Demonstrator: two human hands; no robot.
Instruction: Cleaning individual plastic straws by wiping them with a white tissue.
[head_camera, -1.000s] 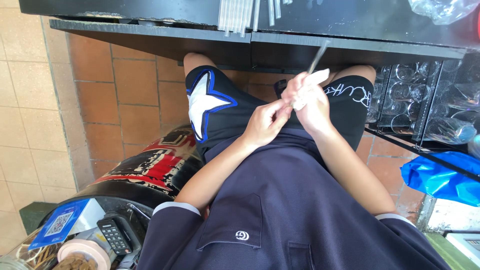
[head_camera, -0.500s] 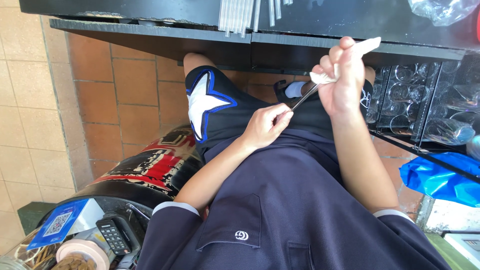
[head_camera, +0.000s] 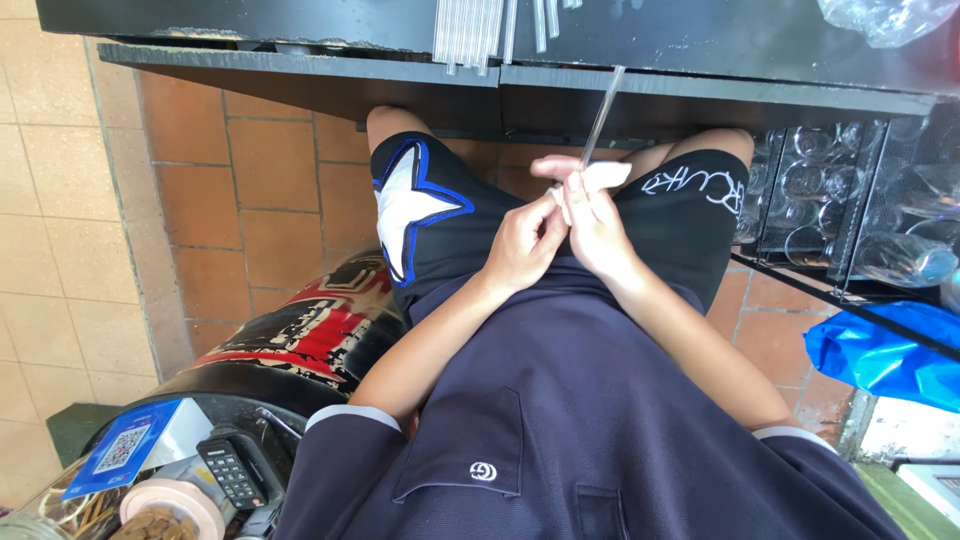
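Seen from above: left hand (head_camera: 525, 245), fingers curled, pinches the lower edge of a white cloth (head_camera: 598, 180); right hand (head_camera: 592, 222), touching it, grips the cloth around a thin clear rod (head_camera: 603, 115). Rod's long axis rises out of the right hand toward the black counter (head_camera: 300, 65).

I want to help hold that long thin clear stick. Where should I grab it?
Grab the bare upper half of the clear stick, pinching it from the side. Its lower end is wrapped in the white cloth held by the right hand, with the left hand beside it.
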